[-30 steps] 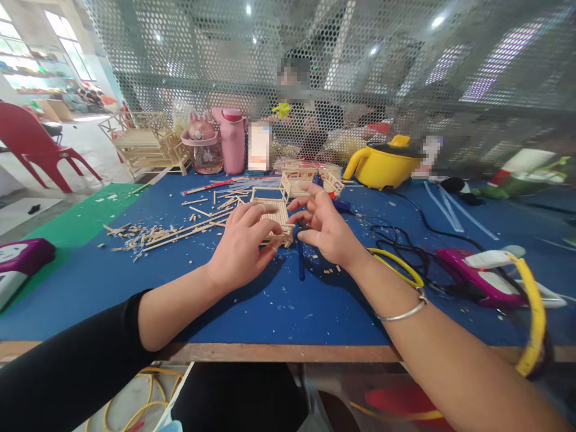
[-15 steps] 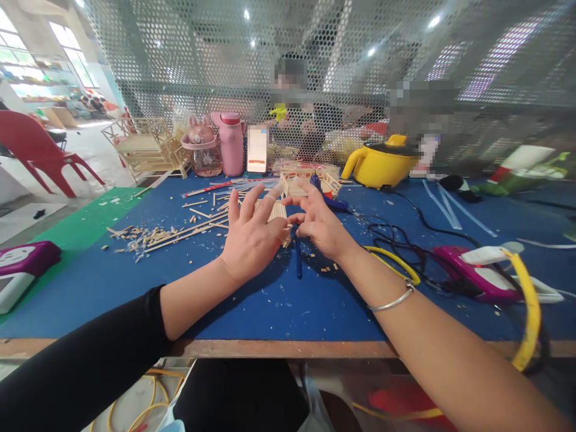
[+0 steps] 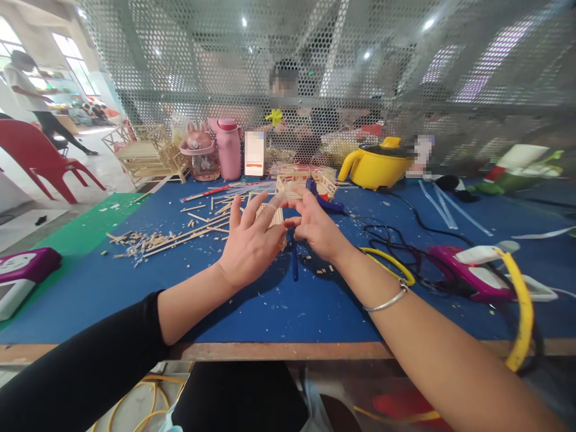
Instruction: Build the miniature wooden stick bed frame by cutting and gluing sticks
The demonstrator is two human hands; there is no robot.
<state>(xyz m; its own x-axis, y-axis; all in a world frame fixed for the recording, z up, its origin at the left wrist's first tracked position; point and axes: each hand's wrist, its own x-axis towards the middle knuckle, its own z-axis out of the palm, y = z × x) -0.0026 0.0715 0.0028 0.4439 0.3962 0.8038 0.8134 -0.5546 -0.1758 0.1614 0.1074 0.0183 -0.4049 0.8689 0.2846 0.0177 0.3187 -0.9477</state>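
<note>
My left hand (image 3: pixel 252 243) is raised a little above the blue table top (image 3: pixel 279 300), back toward me, fingers spread, holding nothing. My right hand (image 3: pixel 317 228) is right beside it, its thumb and fingers drawn together at the tip of my left forefinger. I cannot see whether anything is pinched between them. A small panel of glued wooden sticks (image 3: pixel 278 217) lies on the table just behind both hands, partly hidden by the left one. A dark blue rod (image 3: pixel 294 264) lies on the table under the hands.
Loose sticks and chips (image 3: pixel 171 237) lie to the left, and a stick frame (image 3: pixel 299 180) and blue glue gun (image 3: pixel 326 203) behind. Black cables (image 3: pixel 396 240), a yellow band (image 3: pixel 522 312) and a magenta tool (image 3: pixel 472 273) are on the right. At the back stand a yellow pot (image 3: pixel 375 165) and pink bottle (image 3: pixel 229 150), with a person behind the mesh screen (image 3: pixel 405 72).
My left hand lifted off the stick panel and spread its fingers. My right hand closed in on the left fingertips. The view shifted slightly.
</note>
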